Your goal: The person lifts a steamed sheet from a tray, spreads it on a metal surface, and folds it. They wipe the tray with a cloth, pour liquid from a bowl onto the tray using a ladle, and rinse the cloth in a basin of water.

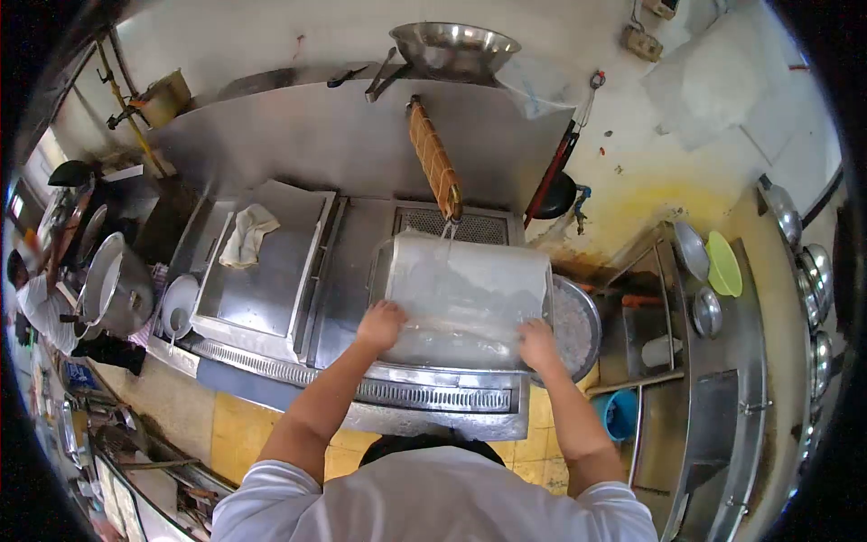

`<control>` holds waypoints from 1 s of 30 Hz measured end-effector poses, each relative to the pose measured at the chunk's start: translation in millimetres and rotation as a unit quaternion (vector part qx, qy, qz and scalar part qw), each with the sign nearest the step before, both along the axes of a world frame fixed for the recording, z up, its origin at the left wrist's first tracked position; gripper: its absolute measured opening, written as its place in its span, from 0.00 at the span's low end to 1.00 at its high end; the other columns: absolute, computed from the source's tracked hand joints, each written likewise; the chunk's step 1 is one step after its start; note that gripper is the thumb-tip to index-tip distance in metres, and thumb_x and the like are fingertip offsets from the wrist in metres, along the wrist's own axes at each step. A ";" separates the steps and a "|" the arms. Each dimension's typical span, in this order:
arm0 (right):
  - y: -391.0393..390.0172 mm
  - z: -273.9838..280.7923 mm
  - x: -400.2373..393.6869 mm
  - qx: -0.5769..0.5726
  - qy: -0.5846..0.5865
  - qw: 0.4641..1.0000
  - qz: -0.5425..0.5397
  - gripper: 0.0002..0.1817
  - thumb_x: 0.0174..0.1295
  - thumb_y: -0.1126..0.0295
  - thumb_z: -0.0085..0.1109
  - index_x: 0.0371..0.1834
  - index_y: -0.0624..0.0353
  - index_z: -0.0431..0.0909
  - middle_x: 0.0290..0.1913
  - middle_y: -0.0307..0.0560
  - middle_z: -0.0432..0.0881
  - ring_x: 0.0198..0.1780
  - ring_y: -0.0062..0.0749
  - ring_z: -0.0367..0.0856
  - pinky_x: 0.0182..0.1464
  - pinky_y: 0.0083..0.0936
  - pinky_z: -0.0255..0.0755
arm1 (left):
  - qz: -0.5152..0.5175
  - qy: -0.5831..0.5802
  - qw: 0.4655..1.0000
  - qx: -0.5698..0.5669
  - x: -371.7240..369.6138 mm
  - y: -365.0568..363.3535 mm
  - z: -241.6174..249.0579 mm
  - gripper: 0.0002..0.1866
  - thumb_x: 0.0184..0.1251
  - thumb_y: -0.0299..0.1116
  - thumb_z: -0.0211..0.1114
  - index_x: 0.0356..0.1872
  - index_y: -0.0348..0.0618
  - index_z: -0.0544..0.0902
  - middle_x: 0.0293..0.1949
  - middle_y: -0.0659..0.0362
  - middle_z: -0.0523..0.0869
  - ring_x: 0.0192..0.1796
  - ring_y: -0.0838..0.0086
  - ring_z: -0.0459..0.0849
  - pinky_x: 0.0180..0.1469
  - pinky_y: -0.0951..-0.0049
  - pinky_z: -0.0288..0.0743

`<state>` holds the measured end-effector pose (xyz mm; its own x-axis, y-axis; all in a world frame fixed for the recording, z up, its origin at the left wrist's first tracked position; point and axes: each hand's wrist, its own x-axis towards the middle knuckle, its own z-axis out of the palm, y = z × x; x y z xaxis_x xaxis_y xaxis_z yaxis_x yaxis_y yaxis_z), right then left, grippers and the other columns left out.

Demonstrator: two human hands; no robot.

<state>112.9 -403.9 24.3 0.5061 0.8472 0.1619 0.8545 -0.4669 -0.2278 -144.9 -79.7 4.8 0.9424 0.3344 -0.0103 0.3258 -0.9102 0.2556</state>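
Observation:
A whitish, translucent sheet (470, 280) lies spread over a wide metal tray (380, 275) on the steel counter. Its near part looks wet, wrinkled and clear. My left hand (381, 327) is at the near left of the sheet, fingers curled onto its edge. At the near right edge, my right hand (536, 343) has its fingers bent around the sheet's border. Whether either hand also grips the tray beneath is hidden. Water runs onto the sheet's far side from a cloth-wrapped spout (435, 163). Beside my right hand stands a large metal bowl (591, 325) holding whitish, wet-looking contents.
Left along the counter (348, 271) is a steel lid (262, 289) with a crumpled cloth (249, 235), then a white plate and a big pot (117, 285). A blue bucket (618, 414) stands right, below shelving. Another person (43, 307) is at the far left.

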 end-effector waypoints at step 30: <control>259.8 45.4 -14.0 0.244 0.749 0.617 0.014 0.09 0.65 0.77 0.64 0.47 0.62 0.80 0.33 0.39 0.78 0.22 0.22 0.71 0.25 0.24 0.67 | 0.408 -0.178 0.863 -0.240 -195.1 -141.5 46.5 0.19 0.68 0.50 0.72 0.48 0.45 0.91 0.40 0.47 0.91 0.41 0.62 0.90 0.46 0.62 0.83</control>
<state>98.9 -144.1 69.6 0.3839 0.8941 -0.2305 -0.4776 -0.0213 -0.8783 -340.0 -221.1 51.3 0.3674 0.9256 -0.0906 0.6303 -0.1762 0.7561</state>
